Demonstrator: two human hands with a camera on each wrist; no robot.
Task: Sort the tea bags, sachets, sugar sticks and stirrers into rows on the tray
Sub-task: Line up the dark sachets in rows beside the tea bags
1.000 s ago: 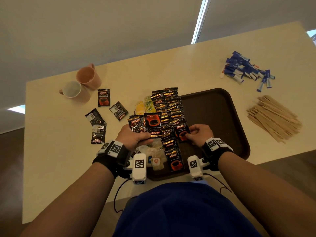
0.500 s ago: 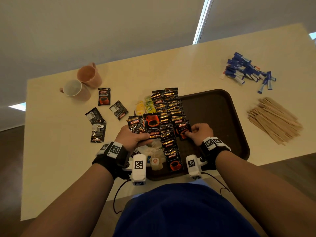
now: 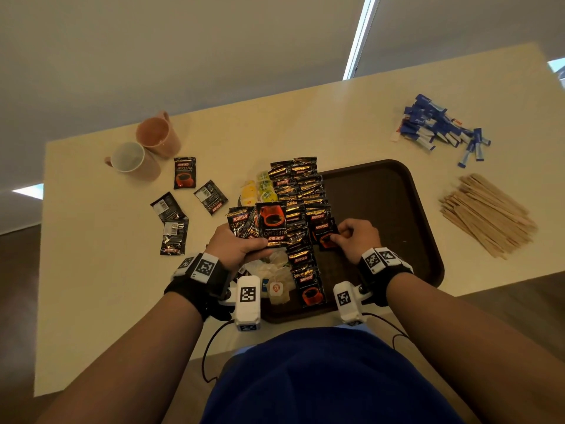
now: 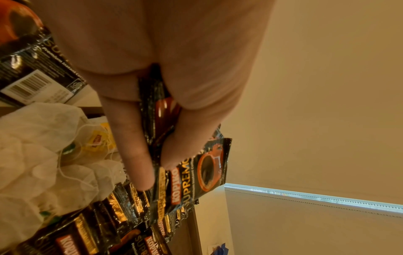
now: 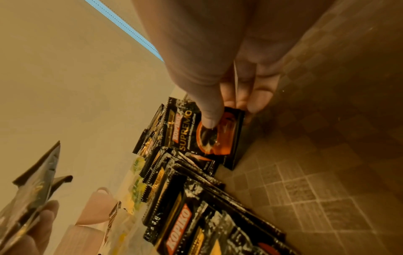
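Right hand (image 3: 356, 240): pinches one sachet (image 3: 324, 237), low on the tray (image 3: 397, 209) beside the sachet row (image 3: 301, 215).
Left hand (image 3: 235, 246): grips a sachet fan (image 3: 260, 223) over the tea bags (image 3: 276, 272).
Doing it well: lay the sachet overlapping its neighbour, edges square, then press flat before letting go.
Change: the right hand has crept farther up the row since a second ago; the fan has stayed put.

tray (image 3: 397, 191) sits mid-bench (image 3: 91, 301) – sachet row (image 3: 301, 209) down its left part, loose sachets (image 3: 183, 206) and mugs (image 3: 143, 151) further left, sugar sticks (image 3: 440, 130) and stirrers (image 3: 486, 212) right.
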